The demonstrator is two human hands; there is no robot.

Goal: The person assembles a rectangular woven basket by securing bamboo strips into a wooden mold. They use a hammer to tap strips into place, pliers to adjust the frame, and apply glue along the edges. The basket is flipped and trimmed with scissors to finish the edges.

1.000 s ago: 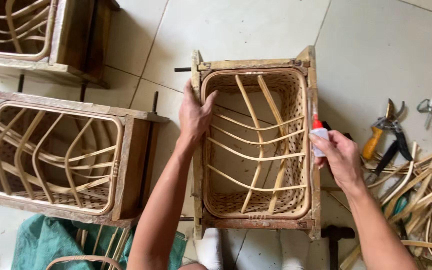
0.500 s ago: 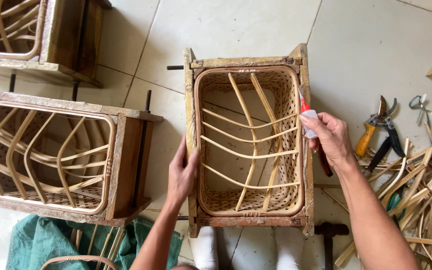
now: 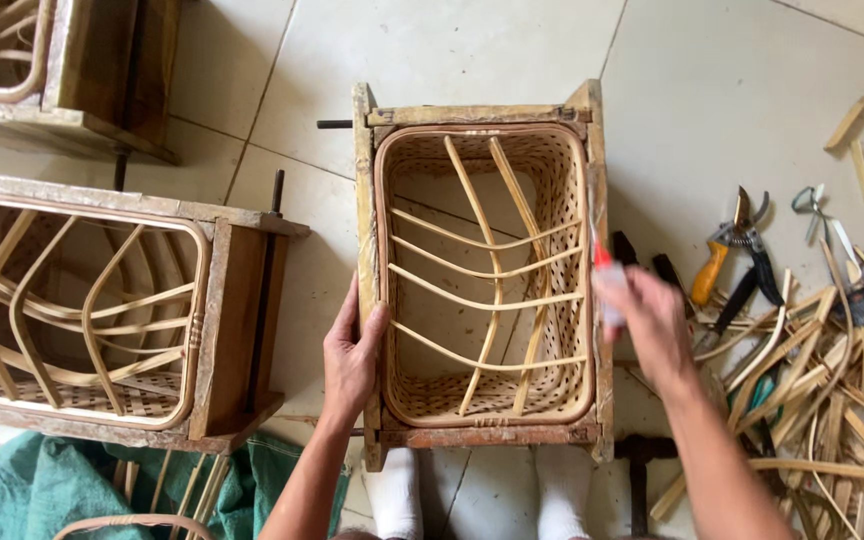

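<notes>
In the head view, a woven rattan basket (image 3: 482, 280) sits inside a wooden mould frame (image 3: 364, 200) at the centre of the frame, on the tiled floor (image 3: 452, 50). The left hand (image 3: 352, 355) presses flat on the frame's left rail, fingers extended, its grip wide. The right hand (image 3: 652, 325), blurred, has its grip closed around a small red-tipped tube (image 3: 607, 290) at the basket's right rim. Pruning shears (image 3: 727, 255) and rattan strips (image 3: 822, 390) lie at right; another framed basket (image 3: 82, 310) stands at left.
</notes>
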